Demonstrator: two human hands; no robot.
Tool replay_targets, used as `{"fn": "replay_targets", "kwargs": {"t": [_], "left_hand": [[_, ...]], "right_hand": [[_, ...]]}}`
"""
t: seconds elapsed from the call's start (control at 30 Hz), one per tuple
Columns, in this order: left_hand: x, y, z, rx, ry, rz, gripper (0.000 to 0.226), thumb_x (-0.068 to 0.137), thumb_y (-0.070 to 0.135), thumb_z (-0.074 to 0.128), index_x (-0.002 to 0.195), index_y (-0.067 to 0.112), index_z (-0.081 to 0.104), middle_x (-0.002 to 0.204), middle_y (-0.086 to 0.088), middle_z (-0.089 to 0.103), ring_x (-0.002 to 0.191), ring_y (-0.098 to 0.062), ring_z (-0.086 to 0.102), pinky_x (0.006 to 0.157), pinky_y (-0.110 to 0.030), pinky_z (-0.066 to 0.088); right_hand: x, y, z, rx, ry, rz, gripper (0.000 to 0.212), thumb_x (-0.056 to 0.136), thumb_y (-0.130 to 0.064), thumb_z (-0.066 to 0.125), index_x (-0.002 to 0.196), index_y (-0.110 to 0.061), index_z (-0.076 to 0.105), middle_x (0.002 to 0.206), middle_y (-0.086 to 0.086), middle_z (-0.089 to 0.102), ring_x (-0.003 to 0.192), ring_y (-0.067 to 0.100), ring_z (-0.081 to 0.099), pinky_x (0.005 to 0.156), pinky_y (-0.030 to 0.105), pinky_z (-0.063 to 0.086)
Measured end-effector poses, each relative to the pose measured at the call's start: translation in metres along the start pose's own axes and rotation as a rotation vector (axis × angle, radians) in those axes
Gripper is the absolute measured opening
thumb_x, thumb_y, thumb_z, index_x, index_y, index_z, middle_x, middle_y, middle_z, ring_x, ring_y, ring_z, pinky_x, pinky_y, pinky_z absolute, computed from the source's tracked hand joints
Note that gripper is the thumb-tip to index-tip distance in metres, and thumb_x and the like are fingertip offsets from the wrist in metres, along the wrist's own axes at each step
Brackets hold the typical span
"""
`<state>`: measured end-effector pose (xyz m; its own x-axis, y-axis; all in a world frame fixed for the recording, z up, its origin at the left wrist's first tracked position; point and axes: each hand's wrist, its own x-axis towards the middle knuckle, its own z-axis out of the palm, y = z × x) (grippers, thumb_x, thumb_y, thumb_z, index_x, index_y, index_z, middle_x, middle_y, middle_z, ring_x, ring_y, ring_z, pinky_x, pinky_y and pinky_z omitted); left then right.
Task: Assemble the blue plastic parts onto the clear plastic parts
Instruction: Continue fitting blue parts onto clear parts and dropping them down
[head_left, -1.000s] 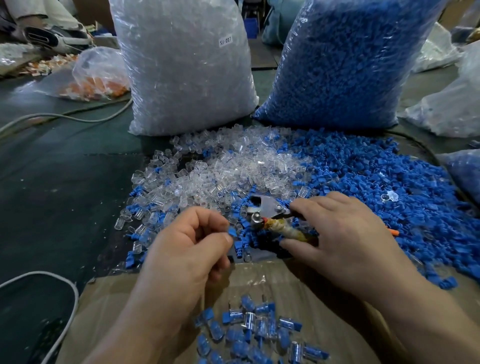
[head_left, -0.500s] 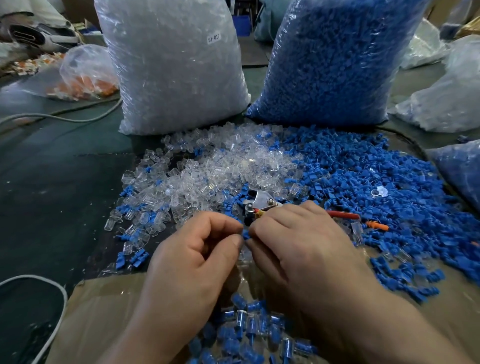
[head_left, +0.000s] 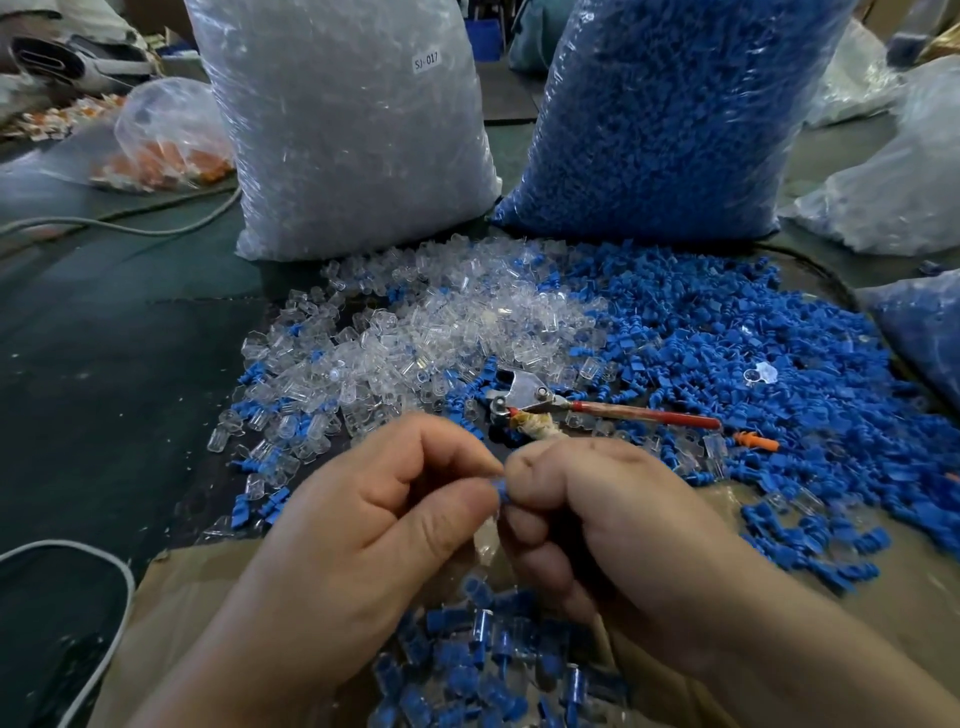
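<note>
Where the curled left hand (head_left: 363, 525) and right hand (head_left: 623, 525) meet, both pinch one thing — a small blue part (head_left: 501, 490).

Clear parts (head_left: 441, 332), small transparent sleeves, lie in a loose heap at centre. Blue parts (head_left: 727, 353) form a wider heap to its right, and some are scattered along the clear heap's near and left edges. One blue part (head_left: 501, 488) is pinched between the fingertips of the left hand (head_left: 374, 525) and the right hand (head_left: 608, 519). Assembled parts (head_left: 483, 670), blue inside clear, lie heaped nearest.
</note>
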<state>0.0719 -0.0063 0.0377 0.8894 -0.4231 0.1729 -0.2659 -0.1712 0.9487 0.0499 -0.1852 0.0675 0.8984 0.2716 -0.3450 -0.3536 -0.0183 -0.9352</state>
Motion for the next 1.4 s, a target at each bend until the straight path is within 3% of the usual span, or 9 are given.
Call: {"fn": "replay_targets", "kwargs": {"t": [0.07,0.13,0.27,0.43,0.67,0.8,0.93,1.2,1.4], "left_hand": [[-0.002,0.002,-0.006,0.118,-0.005,0.019,0.03,0.078,0.063,0.07,0.095,0.039,0.07,0.078,0.003,0.071,0.062,-0.011,0.065,0.054,-0.026,0.054],[-0.002,0.001,-0.016,0.277,0.017,-0.016,0.016,0.077,0.049,0.07,0.089,0.039,0.069,0.077,0.01,0.072,0.062,-0.007,0.067,0.053,-0.014,0.052],[0.0,-0.003,-0.022,0.533,-0.176,-0.135,0.008,0.079,0.038,0.07,0.086,0.039,0.067,0.077,0.018,0.07,0.066,-0.005,0.066,0.059,-0.022,0.054],[0.002,0.001,-0.017,0.603,-0.345,-0.051,0.023,0.076,0.056,0.055,0.083,0.039,0.067,0.085,0.021,0.065,0.075,-0.001,0.064,0.061,-0.017,0.048],[0.008,-0.018,-0.015,0.778,0.171,-0.158,0.028,0.077,0.059,0.057,0.102,0.047,0.059,0.081,0.022,0.062,0.07,0.002,0.058,0.06,-0.019,0.043],[0.012,-0.02,-0.006,0.89,0.121,-0.157,0.051,0.079,0.062,0.053,0.128,0.048,0.052,0.095,0.035,0.042,0.079,0.002,0.051,0.073,-0.026,0.046],[0.014,-0.017,-0.001,0.91,0.098,-0.169,0.051,0.085,0.056,0.053,0.135,0.053,0.04,0.106,0.027,0.046,0.088,-0.004,0.053,0.08,-0.032,0.052],[0.015,-0.024,-0.001,0.943,0.117,-0.183,0.044,0.097,0.041,0.052,0.14,0.045,0.042,0.126,0.022,0.042,0.098,-0.004,0.049,0.087,-0.027,0.048],[0.014,-0.023,-0.002,0.904,0.151,-0.161,0.031,0.093,0.041,0.062,0.121,0.045,0.048,0.114,0.025,0.04,0.089,-0.001,0.052,0.077,-0.025,0.046]], "right_hand": [[0.0,0.0,-0.004,-0.203,0.014,0.029,0.027,0.077,-0.032,0.053,0.056,-0.016,0.056,0.049,0.001,0.049,0.044,0.016,0.041,0.043,0.028,0.034],[0.002,0.005,-0.008,-0.742,0.126,-0.083,0.033,0.087,-0.042,0.048,0.072,-0.015,0.057,0.06,-0.001,0.058,0.054,0.014,0.051,0.053,0.036,0.046],[0.002,0.014,-0.009,-1.305,0.241,-0.26,0.027,0.094,-0.055,0.037,0.089,-0.032,0.048,0.084,-0.013,0.056,0.077,0.009,0.053,0.067,0.035,0.047],[0.004,0.018,-0.008,-1.317,0.193,-0.287,0.026,0.091,-0.059,0.043,0.092,-0.033,0.043,0.091,-0.012,0.055,0.08,0.014,0.052,0.063,0.035,0.04],[0.027,0.025,-0.003,-1.369,0.283,-0.38,0.034,0.092,-0.063,0.042,0.106,-0.033,0.045,0.091,-0.01,0.041,0.085,0.022,0.055,0.061,0.036,0.033],[0.033,0.028,-0.001,-1.423,0.304,-0.399,0.034,0.095,-0.06,0.037,0.102,-0.03,0.052,0.086,-0.008,0.035,0.078,0.025,0.055,0.056,0.034,0.03],[0.032,0.027,0.001,-1.41,0.309,-0.419,0.027,0.098,-0.053,0.035,0.092,-0.029,0.046,0.082,-0.008,0.034,0.07,0.022,0.048,0.055,0.034,0.026],[0.028,0.026,-0.003,-1.147,0.382,-0.417,0.017,0.094,-0.043,0.041,0.094,-0.028,0.051,0.091,-0.009,0.057,0.082,0.018,0.056,0.074,0.04,0.047],[0.025,0.027,-0.006,-0.848,0.442,-0.384,0.009,0.09,-0.04,0.056,0.095,-0.035,0.061,0.082,-0.021,0.061,0.083,-0.005,0.053,0.064,0.012,0.04]]}}
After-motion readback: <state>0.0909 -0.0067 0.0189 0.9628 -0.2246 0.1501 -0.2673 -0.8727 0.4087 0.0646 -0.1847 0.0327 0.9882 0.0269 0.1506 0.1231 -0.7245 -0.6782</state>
